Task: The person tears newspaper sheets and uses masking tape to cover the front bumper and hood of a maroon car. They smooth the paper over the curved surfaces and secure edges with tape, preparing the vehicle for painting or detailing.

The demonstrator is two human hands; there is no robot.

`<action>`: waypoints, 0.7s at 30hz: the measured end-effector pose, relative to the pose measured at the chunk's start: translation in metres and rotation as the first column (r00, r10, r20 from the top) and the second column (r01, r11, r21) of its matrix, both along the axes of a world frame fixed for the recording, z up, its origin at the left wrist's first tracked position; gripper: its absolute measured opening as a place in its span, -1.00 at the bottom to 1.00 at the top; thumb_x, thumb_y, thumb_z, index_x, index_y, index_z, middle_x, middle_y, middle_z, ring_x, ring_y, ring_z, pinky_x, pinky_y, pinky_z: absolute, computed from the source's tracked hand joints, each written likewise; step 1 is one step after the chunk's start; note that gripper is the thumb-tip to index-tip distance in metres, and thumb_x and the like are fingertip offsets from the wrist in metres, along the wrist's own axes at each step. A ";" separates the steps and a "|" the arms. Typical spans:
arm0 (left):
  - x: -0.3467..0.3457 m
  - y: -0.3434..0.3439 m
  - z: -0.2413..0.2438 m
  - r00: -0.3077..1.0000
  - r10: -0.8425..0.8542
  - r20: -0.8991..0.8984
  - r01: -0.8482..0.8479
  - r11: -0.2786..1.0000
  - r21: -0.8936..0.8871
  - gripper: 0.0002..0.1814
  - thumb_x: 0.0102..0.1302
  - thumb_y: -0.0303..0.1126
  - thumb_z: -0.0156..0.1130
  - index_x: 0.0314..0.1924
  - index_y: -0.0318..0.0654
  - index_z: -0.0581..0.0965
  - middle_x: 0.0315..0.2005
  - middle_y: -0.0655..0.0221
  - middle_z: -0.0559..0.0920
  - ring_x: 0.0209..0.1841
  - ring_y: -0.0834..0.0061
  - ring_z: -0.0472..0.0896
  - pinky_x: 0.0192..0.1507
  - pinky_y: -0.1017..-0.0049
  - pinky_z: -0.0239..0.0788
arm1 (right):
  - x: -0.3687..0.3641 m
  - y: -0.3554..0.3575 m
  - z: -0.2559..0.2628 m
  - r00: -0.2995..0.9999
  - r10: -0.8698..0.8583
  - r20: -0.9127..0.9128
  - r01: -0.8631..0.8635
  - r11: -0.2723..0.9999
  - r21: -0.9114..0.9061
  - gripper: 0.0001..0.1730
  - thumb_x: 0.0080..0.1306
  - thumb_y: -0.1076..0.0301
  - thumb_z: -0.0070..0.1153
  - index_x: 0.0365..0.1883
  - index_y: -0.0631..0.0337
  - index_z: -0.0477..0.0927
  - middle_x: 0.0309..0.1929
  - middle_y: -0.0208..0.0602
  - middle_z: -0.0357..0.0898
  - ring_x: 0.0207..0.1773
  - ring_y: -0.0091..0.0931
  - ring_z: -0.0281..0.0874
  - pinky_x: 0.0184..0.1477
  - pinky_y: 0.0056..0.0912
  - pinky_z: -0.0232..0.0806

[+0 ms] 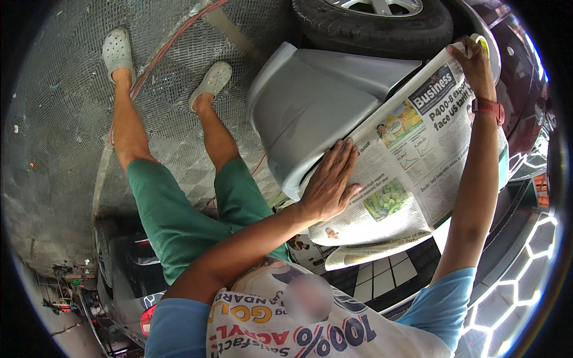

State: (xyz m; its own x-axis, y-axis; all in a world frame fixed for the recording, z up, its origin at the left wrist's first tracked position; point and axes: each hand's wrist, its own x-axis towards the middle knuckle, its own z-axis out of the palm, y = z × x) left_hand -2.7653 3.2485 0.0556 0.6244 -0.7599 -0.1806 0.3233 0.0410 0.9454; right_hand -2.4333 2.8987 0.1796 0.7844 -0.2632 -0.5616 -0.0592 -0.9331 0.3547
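A sheet of newspaper lies slantwise over the car body beside a silver-grey bumper panel. My left hand rests flat on the paper's edge along that panel, fingers slightly spread. At the paper's upper corner, my right hand grips the sheet between thumb and fingers; a red watch is on that wrist. Next to the right hand shows part of a yellow-green roll, perhaps masking tape; whether the fingers hold it too, I cannot tell. The paper's lower edge curls loosely.
A car tyre stands beyond the panel. Dark red glossy bodywork is at the right. A red hose crosses the textured floor by my feet. Another dark car stands at the lower left.
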 end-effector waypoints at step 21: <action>0.059 -0.063 -0.008 0.998 0.061 -0.029 -0.064 0.991 -0.119 -0.12 0.74 0.09 -0.14 0.65 -0.60 0.05 0.69 -0.21 0.00 0.76 -0.05 -0.11 0.77 0.11 -0.21 | 0.009 0.021 -0.013 0.991 0.120 -0.052 -0.121 0.993 -0.010 -0.53 0.41 0.08 0.43 0.10 0.24 0.70 -0.19 -0.12 0.78 -0.15 -0.31 0.77 -0.02 -0.23 0.51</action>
State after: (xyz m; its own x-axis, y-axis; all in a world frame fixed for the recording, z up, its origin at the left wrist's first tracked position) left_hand -2.7062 3.1851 0.0472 0.6680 -0.7364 -0.1070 0.3401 0.1743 0.9241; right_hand -2.4239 2.9199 0.1663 0.7810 -0.1762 -0.5992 0.0723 -0.9274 0.3670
